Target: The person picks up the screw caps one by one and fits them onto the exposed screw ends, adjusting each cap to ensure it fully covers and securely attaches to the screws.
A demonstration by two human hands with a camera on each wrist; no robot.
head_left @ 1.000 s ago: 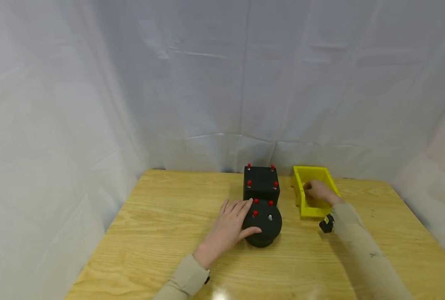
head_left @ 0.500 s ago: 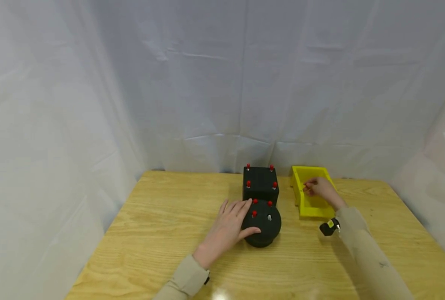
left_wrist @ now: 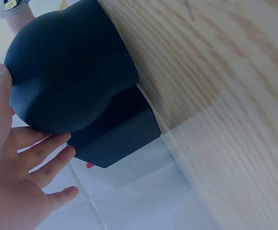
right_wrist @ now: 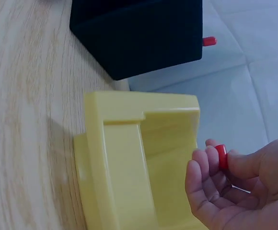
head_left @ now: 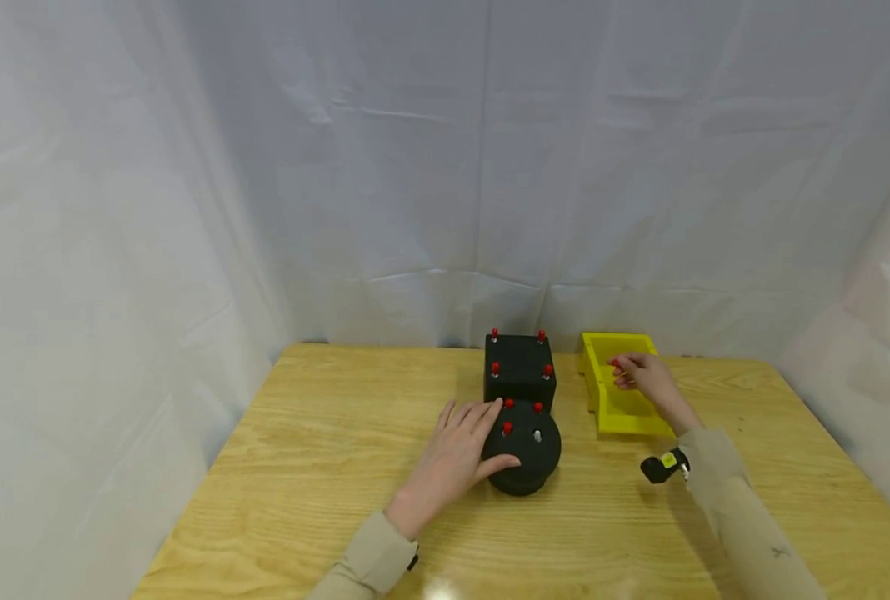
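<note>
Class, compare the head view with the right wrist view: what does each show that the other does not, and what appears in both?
Only the head view shows the left hand resting on the round black block, that block's red pegs, the whole wooden table and the white curtain.

Only the right wrist view shows clearly that the right hand pinches a small red peg between thumb and fingers.

Both show the yellow bin, the square black block and the right hand above the bin.
</note>
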